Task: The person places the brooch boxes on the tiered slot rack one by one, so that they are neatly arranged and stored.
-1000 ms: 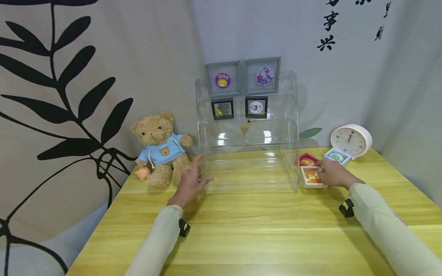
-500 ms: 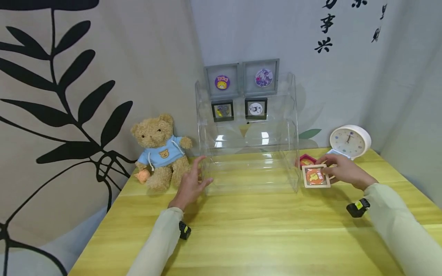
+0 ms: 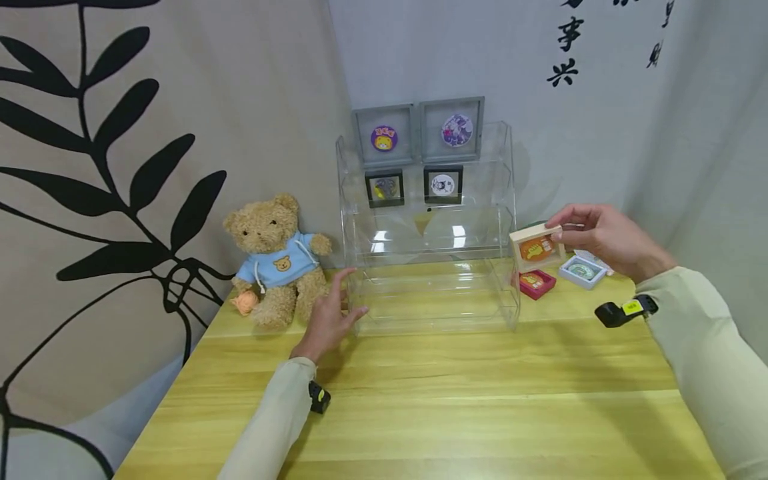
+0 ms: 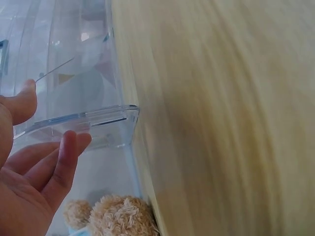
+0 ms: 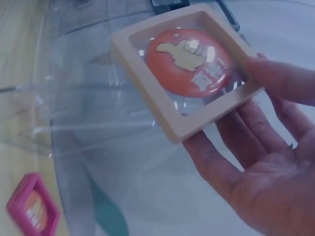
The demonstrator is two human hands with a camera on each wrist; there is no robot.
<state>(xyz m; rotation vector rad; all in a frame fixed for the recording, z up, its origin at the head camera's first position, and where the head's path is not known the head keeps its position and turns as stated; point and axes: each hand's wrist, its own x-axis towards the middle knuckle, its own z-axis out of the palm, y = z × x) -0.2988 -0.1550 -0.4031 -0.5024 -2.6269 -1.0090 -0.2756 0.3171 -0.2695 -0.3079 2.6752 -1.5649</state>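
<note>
My right hand [image 3: 612, 240] pinches a cream floating display frame [image 3: 536, 249] by its upper right side, raised above the table. In the right wrist view the frame holds a round orange badge [image 5: 189, 61] with a yellow thumbs-up hand. The thumb lies on the front, the fingers behind. My left hand [image 3: 329, 317] is at the left side panel of a clear acrylic tiered shelf [image 3: 432, 327]. In the left wrist view its fingertips [image 4: 69, 147] are right at the panel's edge, the thumb apart on the other side.
Two grey frames [image 3: 451, 130] and two black frames [image 3: 443, 185] stand on the upper tiers. On the table, right of the shelf, lie a red frame [image 3: 536, 284] and a light blue frame [image 3: 582, 271]. A teddy bear [image 3: 277, 263] sits at the left.
My right hand has lifted the cream frame off the table and tilted it upright, uncovering the red and blue frames. The clock is now hidden behind this hand. The left hand has stayed put.
</note>
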